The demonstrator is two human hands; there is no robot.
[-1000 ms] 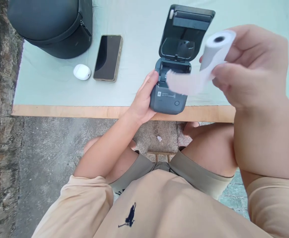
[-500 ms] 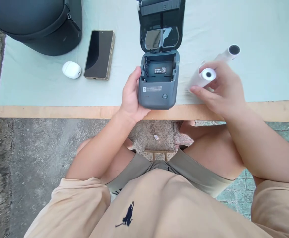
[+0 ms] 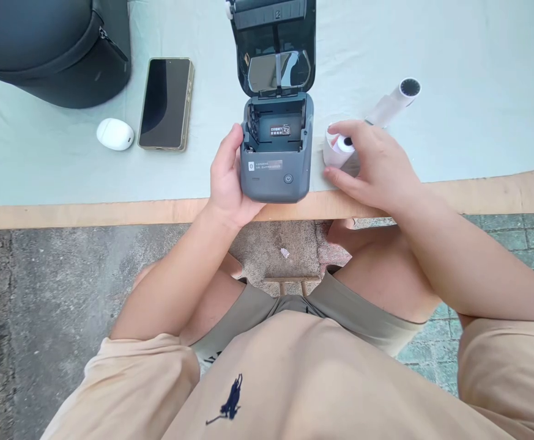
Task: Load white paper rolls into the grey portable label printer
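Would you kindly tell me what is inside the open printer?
The printer compartment holds no paper roll; only a small label shows on its floor. Its front corners are hidden by the wall.

One head-worn camera looks forward and steeply down from above the seated person's chest. The view faces 12 o'clock across the lap toward the table (image 3: 478, 195), whose near edge crosses the frame just above centre. The left hand (image 3: 227, 177) and right hand (image 3: 377, 168) sit close, near centre. The table's far edge is out of frame. No second view exists.
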